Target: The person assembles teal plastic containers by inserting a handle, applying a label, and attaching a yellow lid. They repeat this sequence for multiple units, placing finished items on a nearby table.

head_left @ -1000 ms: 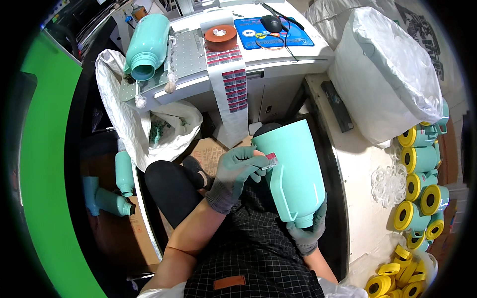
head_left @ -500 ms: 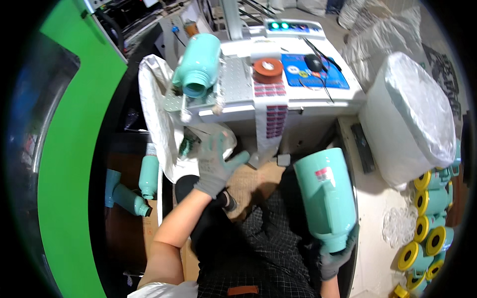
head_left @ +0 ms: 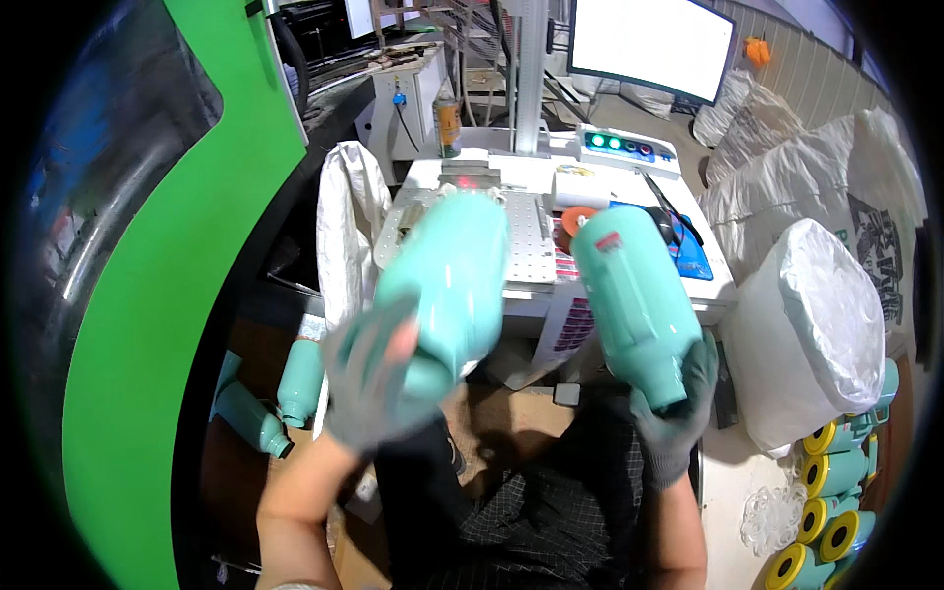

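Observation:
My left hand [head_left: 366,383], in a grey-palmed glove, is closed on a glossy mint-green jug [head_left: 457,261] near its neck. That jug is raised in front of the perforated metal plate [head_left: 532,234] on the white worktable, blurred by motion. My right hand [head_left: 680,418], gloved too, grips a second mint-green jug [head_left: 629,280] at the neck end. Its base tilts up and away from me, and a small red mark shows near the base. Behind this second jug, an orange-brown roll [head_left: 574,224] sits partly hidden, with a printed label strip [head_left: 570,320] hanging over the table's front.
Mint-green jugs [head_left: 300,379] lie low at the left beside a white sack [head_left: 349,216]. A green machine panel [head_left: 147,324] fills the left. At right stand a white lined bin [head_left: 787,344] and several yellow-rimmed jugs [head_left: 836,472]. A monitor [head_left: 649,44] and control box [head_left: 629,147] are behind.
My left hand was empty and now holds the jug that lay on the plate. My right hand has lifted its jug up toward the table. The view has tilted upward.

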Available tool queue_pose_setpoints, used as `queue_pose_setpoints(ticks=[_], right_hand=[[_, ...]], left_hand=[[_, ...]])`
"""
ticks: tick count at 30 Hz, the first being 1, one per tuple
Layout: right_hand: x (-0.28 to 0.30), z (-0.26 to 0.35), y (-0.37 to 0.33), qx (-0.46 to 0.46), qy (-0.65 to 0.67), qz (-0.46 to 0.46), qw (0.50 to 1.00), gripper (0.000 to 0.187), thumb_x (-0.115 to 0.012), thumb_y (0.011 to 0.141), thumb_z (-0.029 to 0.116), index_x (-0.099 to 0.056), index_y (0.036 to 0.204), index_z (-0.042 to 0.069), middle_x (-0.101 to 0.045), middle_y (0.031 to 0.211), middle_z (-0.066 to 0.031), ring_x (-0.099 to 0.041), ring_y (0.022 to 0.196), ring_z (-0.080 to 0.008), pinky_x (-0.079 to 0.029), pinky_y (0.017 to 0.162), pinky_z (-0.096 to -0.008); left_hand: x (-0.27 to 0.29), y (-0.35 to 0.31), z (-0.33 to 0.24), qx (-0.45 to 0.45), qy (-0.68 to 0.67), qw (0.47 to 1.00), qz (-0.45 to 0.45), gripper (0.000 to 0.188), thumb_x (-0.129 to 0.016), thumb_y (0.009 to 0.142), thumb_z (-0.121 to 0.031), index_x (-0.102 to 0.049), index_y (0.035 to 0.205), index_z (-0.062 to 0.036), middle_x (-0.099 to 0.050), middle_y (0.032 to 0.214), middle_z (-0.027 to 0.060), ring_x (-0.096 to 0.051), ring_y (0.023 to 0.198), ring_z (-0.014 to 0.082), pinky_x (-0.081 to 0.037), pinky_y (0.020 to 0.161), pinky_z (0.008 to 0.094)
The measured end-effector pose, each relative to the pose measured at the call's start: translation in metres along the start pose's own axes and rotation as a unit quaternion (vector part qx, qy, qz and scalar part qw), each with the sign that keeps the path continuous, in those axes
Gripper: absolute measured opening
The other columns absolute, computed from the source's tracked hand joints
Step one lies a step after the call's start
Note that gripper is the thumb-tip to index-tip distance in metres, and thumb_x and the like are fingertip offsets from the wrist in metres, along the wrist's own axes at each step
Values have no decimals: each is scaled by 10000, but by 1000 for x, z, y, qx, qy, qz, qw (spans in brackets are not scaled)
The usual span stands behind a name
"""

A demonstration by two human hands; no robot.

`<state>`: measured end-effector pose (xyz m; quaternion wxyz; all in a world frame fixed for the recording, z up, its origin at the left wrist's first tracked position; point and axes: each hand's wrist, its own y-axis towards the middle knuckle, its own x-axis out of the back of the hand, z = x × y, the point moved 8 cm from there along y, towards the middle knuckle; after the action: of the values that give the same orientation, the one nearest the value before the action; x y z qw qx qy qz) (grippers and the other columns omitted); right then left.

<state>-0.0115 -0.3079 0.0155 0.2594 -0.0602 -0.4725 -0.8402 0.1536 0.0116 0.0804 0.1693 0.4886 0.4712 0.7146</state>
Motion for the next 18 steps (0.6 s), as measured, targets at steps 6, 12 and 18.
queue_pose_setpoints(ticks=[6, 12, 18], right_hand=[[-171, 67, 72, 170, -118, 121, 971, 868, -901, 742, 358, -553, 1527, 234, -520, 1513, -284, -747, 1030, -392, -637, 745, -394], [-349, 85, 89, 228, -248, 210, 918, 806, -792, 829, 363, -456, 1562, 384, -430, 1614, -190, -744, 1009, -352, -624, 705, -471], [-374, 75, 104, 234, -323, 229, 888, 619, -551, 995, 170, -432, 1577, 347, -362, 1675, -197, -719, 806, -301, -592, 607, -469]], left_hand=[[9, -79, -62, 205, -396, 891, 83, 831, -992, 694, -386, -604, 1342, -41, -684, 1234, 183, -696, 1112, 282, -559, 940, 418], [-22, -153, -63, 405, -440, 786, 158, 780, -957, 740, -373, -615, 1329, 5, -679, 1238, 151, -664, 1142, 309, -524, 1022, 429], [-22, -142, -47, 340, -433, 815, 180, 767, -953, 739, -362, -618, 1320, 10, -687, 1159, 153, -659, 1048, 335, -513, 959, 455]])
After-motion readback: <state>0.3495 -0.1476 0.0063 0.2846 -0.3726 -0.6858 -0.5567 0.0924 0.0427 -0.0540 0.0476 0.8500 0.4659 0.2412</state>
